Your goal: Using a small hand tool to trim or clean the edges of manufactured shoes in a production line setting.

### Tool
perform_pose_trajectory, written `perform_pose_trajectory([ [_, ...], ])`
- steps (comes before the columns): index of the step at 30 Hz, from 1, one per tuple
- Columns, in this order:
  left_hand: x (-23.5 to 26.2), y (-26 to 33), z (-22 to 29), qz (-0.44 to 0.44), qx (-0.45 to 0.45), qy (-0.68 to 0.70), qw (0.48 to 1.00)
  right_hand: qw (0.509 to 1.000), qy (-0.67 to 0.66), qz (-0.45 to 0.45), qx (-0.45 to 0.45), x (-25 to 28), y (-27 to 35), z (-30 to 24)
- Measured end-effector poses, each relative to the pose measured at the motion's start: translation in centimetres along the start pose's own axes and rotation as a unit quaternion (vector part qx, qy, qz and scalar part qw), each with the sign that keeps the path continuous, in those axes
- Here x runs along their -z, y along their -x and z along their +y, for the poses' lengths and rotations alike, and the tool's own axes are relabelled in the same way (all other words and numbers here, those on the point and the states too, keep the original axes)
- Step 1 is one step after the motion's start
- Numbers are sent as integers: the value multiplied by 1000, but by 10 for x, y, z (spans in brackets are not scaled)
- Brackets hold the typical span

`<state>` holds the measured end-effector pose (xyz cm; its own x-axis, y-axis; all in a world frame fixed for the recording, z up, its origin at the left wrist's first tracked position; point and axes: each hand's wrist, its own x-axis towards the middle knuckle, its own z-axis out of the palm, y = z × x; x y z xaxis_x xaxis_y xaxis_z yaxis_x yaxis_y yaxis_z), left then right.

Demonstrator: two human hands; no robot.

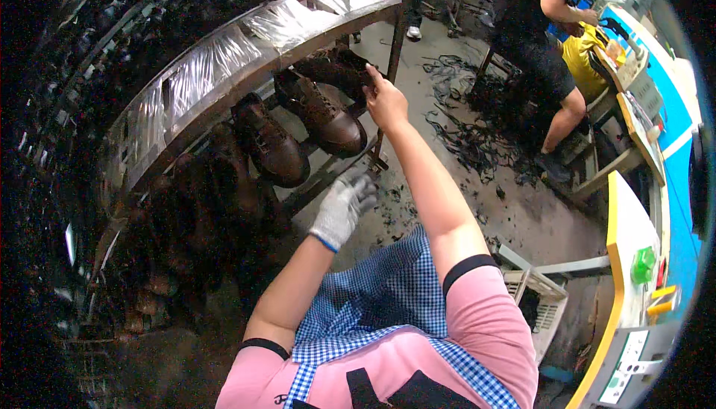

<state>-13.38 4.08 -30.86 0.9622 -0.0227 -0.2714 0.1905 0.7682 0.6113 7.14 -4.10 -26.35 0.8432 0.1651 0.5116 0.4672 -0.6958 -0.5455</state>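
My right hand (386, 101), bare, is at the far right end of the rack, its fingers closed on the edge of a dark brown shoe (339, 73) under the top shelf. Part of that shoe is lost in shadow. Lower down, my left hand (345, 201) wears a light grey knit glove with a blue cuff; it is open and holds nothing, its fingers slightly blurred. Just beyond the glove, a brown lace-up shoe (332, 122) sits toe toward me on the rack, and another brown shoe (272, 148) stands to its left.
The rack's top shelf (224, 43) is wrapped in clear film. More dark shoes fill the shadows at left. Black scraps (477, 133) litter the floor. A seated person (533, 28) works at a blue-topped bench (675, 110) on the right. A pale plastic crate (548, 308) stands near my right side.
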Motion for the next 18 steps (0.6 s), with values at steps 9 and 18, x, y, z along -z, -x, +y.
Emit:
perform_pose_trajectory([
  [9,-18,54,25,-85,-129,-300,941,994,91,-38,43,44,18,16],
  [18,-84,41,29,-159,-475,-685,529,992,83,-7,92,204,163,-56],
])
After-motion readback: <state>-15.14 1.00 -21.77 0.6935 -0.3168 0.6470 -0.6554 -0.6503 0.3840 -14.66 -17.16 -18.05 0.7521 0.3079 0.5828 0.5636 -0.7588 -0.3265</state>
